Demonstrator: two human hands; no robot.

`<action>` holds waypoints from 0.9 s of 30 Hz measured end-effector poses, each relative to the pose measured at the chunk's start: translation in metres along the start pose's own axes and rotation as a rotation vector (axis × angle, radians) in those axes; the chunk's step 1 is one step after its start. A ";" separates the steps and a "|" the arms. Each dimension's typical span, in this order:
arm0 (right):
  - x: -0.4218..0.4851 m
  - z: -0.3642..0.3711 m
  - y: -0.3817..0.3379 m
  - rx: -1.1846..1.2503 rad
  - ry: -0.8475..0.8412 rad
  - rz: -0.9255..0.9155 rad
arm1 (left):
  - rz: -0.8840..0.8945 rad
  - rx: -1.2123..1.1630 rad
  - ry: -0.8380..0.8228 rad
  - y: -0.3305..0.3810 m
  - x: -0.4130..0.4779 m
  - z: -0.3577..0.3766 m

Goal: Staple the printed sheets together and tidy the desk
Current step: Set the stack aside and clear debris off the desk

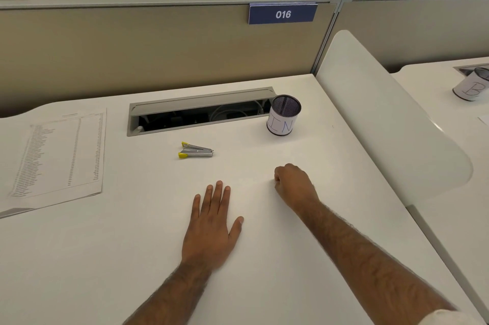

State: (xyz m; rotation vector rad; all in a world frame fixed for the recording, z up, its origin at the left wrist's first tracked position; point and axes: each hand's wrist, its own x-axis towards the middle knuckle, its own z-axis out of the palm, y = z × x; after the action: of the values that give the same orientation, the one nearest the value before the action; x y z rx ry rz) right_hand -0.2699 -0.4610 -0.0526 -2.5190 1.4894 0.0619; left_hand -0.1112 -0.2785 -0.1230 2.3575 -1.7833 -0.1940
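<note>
Silver stapler (196,151), one paper stack (57,155).

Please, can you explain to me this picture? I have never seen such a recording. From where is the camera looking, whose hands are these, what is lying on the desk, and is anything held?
There is one picture, taken by a camera on a person's head, looking down at a white desk. The left hand lies flat and open. The right hand is a closed fist; nothing visible is held. On the desk lie printed sheets at the left, a silver stapler with yellow ends, and a mesh cup beside an open cable tray.
</note>
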 end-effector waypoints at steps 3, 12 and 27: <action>0.009 -0.001 0.004 0.097 -0.032 0.032 | -0.001 0.006 0.003 0.000 0.000 0.000; 0.039 -0.058 0.036 0.959 -0.072 0.178 | 0.002 -0.010 -0.001 0.001 0.000 -0.001; 0.169 -0.120 0.027 0.484 0.245 0.199 | 0.004 -0.009 0.009 0.001 0.000 -0.003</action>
State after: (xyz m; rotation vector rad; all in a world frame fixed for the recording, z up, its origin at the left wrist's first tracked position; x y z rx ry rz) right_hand -0.2200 -0.6434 0.0354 -2.0416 1.6032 -0.5281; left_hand -0.1120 -0.2785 -0.1196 2.3441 -1.7797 -0.1909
